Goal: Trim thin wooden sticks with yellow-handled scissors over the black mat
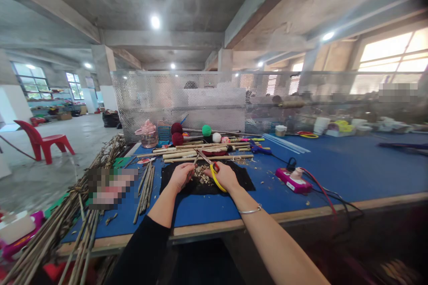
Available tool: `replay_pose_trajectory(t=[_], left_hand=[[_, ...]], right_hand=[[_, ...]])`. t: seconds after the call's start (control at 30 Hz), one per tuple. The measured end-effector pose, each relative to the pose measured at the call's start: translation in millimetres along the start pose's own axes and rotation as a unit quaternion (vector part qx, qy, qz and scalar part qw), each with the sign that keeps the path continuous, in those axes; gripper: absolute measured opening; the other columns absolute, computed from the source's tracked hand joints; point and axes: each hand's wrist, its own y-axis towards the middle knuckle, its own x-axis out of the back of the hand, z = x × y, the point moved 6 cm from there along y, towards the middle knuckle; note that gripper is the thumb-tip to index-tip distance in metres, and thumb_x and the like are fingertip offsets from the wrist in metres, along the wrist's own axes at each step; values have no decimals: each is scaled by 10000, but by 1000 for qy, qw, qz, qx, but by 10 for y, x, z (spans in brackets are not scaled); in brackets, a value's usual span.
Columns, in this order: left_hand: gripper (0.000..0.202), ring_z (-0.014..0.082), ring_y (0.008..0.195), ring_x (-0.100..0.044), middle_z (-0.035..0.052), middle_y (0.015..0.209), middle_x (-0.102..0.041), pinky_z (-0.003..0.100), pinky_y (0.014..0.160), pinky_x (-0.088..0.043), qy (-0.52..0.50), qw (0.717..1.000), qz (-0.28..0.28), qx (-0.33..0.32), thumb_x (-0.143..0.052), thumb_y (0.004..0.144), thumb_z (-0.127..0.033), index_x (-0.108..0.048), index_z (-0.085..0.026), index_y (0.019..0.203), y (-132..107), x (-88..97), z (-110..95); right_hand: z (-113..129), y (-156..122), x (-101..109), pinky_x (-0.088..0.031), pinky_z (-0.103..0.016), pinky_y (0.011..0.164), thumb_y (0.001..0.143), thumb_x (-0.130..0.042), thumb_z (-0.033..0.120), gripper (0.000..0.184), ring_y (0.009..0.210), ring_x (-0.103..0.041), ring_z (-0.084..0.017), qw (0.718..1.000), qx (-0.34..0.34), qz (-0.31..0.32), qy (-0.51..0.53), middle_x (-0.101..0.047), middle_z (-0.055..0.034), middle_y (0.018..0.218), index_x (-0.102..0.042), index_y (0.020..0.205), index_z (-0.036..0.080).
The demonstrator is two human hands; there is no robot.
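My left hand (181,175) is closed around a thin twig (195,161) over a black cloth (245,181) on the blue table (351,164). My right hand (226,176) grips scissors (207,160) with yellow and red handles, the blades pointing up and left toward the twig. A pile of small cut wood pieces (202,173) lies on the cloth between both hands. A silver bangle (250,210) circles my right wrist.
Long sticks (207,156) lie behind the cloth, with yarn balls (206,130) and a pink-lidded jar (147,134). A pink device (293,180) with cables sits right. A bundle of twigs (67,213) fills the table's left edge. A perforated metal screen (180,98) stands behind; red chair (45,140) left.
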Motion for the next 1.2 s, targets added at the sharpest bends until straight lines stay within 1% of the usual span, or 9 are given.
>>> replay_pose_trajectory(t=[0.13, 0.27, 0.4, 0.63, 0.83, 0.93, 1.0, 1.1, 1.2], left_hand=[[292, 41, 351, -353, -35, 484, -465, 183, 358, -161, -8, 1000, -5, 12, -610, 599, -309, -625, -115, 816, -7, -2, 1], [302, 41, 354, -355, -38, 480, -466, 182, 358, -160, -11, 1000, -6, 13, -632, 580, -314, -623, -122, 814, 0, -6, 13], [288, 44, 354, -362, -34, 479, -473, 185, 356, -168, -13, 1000, -3, 10, -635, 577, -318, -622, -124, 790, 14, -3, 28], [321, 41, 352, -349, -31, 476, -471, 185, 357, -157, -7, 1000, -2, 15, -630, 588, -330, -636, -119, 829, 27, 6, 37], [258, 44, 346, -353, -30, 480, -469, 184, 349, -178, 4, 1000, -5, 11, -603, 617, -317, -638, -129, 790, 11, 7, 19], [258, 44, 341, -352, -28, 478, -470, 188, 344, -176, 9, 1000, -5, 5, -604, 620, -323, -639, -128, 785, 8, 11, 8], [287, 44, 344, -354, -27, 482, -475, 189, 345, -176, 8, 1000, -7, 4, -616, 611, -338, -639, -120, 797, 12, 18, 7], [333, 42, 348, -353, -28, 482, -475, 189, 351, -176, 2, 1000, -6, 6, -632, 599, -360, -638, -113, 823, 19, 23, 11], [327, 48, 352, -362, -28, 478, -470, 191, 352, -178, 4, 1000, -3, 12, -628, 606, -349, -636, -117, 836, 15, 16, 19]], right_hand=[[38, -12, 15, -264, -224, 508, 641, -548, 602, 407, 622, -532, -149, 1000, -2, 3, -9, -577, -7, 681, -496, 754, 215], [85, -23, 16, -287, -225, 530, 623, -572, 597, 430, 668, -552, -156, 1000, 15, 5, 5, -595, -15, 755, -492, 795, 212], [71, -21, -9, -278, -229, 516, 626, -558, 613, 429, 648, -551, -161, 1000, 9, 13, -4, -590, -12, 714, -487, 765, 214], [35, -9, -46, -264, -219, 498, 635, -551, 614, 414, 623, -531, -148, 1000, -7, 28, 7, -586, -16, 692, -496, 724, 213], [4, 1, -81, -260, -214, 488, 643, -545, 610, 412, 587, -510, -129, 999, 0, 33, 27, -581, -16, 683, -498, 704, 205], [-8, 10, -99, -268, -215, 492, 650, -540, 608, 409, 591, -516, -131, 999, 0, 40, 25, -581, -17, 682, -504, 708, 204], [-7, 14, -95, -272, -216, 497, 643, -543, 612, 414, 604, -527, -138, 999, 0, 37, 13, -582, -15, 681, -504, 721, 207], [-1, 14, -66, -280, -225, 515, 623, -556, 619, 434, 634, -546, -156, 1000, -2, 14, -21, -582, -11, 681, -501, 762, 211], [17, 9, -48, -293, -233, 544, 621, -561, 614, 449, 682, -555, -167, 999, 6, -5, -36, -591, -18, 734, -497, 810, 213]])
